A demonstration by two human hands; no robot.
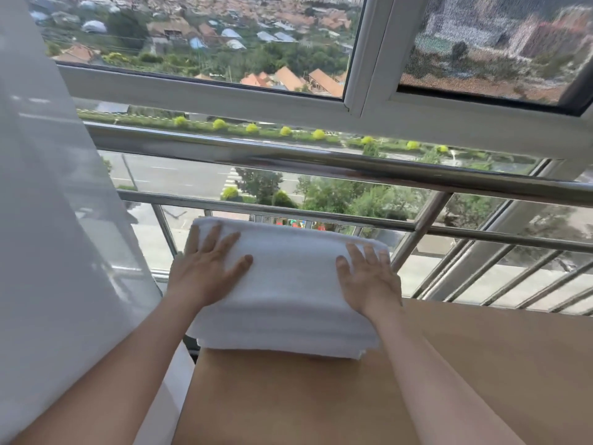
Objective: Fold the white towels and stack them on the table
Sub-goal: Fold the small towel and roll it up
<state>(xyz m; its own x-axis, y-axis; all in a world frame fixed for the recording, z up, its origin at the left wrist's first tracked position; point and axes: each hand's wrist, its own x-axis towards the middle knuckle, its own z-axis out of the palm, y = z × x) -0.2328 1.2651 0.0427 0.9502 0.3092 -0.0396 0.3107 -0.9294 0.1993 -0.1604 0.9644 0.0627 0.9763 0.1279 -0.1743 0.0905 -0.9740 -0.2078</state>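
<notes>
A stack of folded white towels (288,284) lies on the far left corner of a light wooden table (465,364). Layered folded edges show along the stack's near side. My left hand (207,268) lies flat on the top towel's left part, fingers straight and spread. My right hand (369,277) presses flat on the right end of the top towel, fingers straight. Neither hand grips the cloth.
A steel railing (321,162) and a large window (224,43) run right behind the table. A sheer white curtain (48,220) hangs at the left, close to the stack. Bare tabletop extends to the right and toward me.
</notes>
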